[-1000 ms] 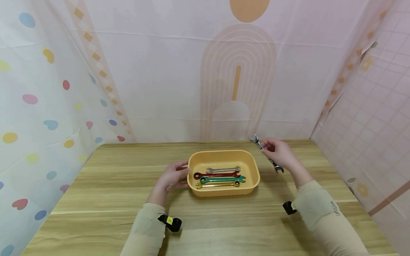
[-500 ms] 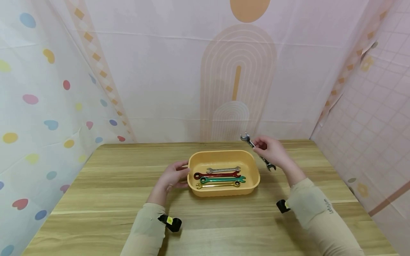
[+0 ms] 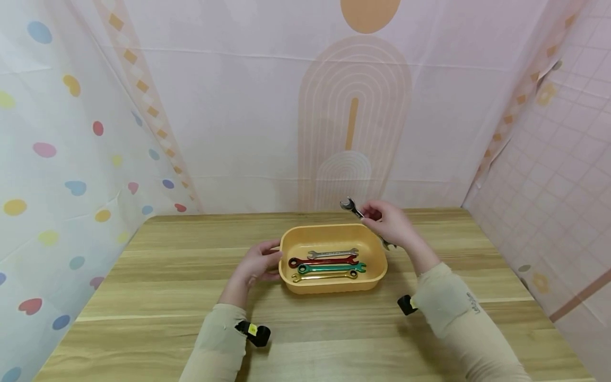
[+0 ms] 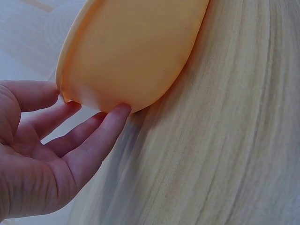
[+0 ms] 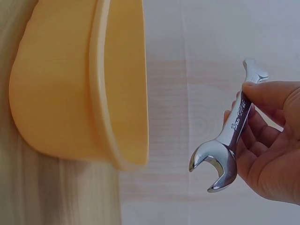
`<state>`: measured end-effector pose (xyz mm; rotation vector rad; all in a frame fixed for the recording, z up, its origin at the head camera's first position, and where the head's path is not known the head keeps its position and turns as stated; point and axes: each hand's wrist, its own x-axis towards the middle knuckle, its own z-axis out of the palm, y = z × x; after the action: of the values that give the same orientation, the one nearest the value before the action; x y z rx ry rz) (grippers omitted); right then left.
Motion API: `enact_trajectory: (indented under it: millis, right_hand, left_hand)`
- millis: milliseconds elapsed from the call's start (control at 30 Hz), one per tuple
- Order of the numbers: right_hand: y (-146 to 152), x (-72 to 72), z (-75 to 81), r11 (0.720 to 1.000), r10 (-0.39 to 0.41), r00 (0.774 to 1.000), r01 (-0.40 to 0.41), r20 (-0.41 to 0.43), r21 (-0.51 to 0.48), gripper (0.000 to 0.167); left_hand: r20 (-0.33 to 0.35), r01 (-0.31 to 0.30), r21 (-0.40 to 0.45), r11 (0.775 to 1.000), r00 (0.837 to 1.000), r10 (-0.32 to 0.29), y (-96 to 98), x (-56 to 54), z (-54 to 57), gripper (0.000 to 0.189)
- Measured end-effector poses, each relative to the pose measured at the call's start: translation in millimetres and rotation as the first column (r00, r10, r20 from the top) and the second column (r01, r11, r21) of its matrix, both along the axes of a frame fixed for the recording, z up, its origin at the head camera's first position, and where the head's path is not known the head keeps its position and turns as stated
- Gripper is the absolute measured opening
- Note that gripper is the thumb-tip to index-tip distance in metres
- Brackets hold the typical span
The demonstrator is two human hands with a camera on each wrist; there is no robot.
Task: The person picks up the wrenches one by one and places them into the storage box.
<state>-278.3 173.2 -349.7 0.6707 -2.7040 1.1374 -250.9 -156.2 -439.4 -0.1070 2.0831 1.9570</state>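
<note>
A yellow tub (image 3: 378,273) stands mid-table and holds a silver, a red, a green and a gold wrench (image 3: 324,275) side by side. My right hand (image 3: 387,223) pinches a silver open-end wrench (image 3: 352,208) by its shaft above the tub's back right corner; the right wrist view shows that wrench (image 5: 232,133) beside the tub's wall (image 5: 70,93). My left hand (image 3: 259,262) rests against the tub's left end, its straight fingers (image 4: 101,136) touching the outer wall (image 4: 136,51).
The wooden table (image 3: 157,286) ends at curtain walls behind and on both sides. Its front edge is near my sleeves.
My right hand has carried the silver wrench leftward, from right of the tub to over its back right corner. The left hand has stayed on the tub.
</note>
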Motion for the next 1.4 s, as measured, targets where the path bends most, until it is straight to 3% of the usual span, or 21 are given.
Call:
enact_trajectory:
  millis: [367,633,800,1167,1400]
  right_hand:
    - [-15,0.8,0.1,0.999,0.034,0.999,-0.034,0.011,0.005,0.011]
    - [-26,-0.6,-8.6,0.995,0.090,0.994,-0.088,-0.057,0.037,0.008]
    - [-33,0.9,-13.1,0.989,0.118,0.987,-0.108,-0.108,0.102,0.007]
    - [-46,2.1,-23.4,0.961,0.108,0.991,-0.084,-0.077,0.264,0.010]
    - [-53,1.5,-33.8,0.944,0.124,0.986,-0.084,-0.107,0.318,0.008]
  left_hand:
    - [0.004,0.008,0.004,1.000,1.000,-0.008,0.1,1.2,0.2,0.050]
    - [0.010,-0.001,0.006,1.000,1.000,0.001,0.0,0.5,-1.1,0.049]
    - [0.009,0.008,0.017,1.000,1.000,-0.009,-1.2,1.8,0.4,0.050]
    - [0.003,0.012,0.019,1.000,1.000,-0.012,-1.1,2.3,1.7,0.050]
    - [0.008,-0.003,0.002,1.000,1.000,0.003,-1.1,0.0,-0.4,0.048]
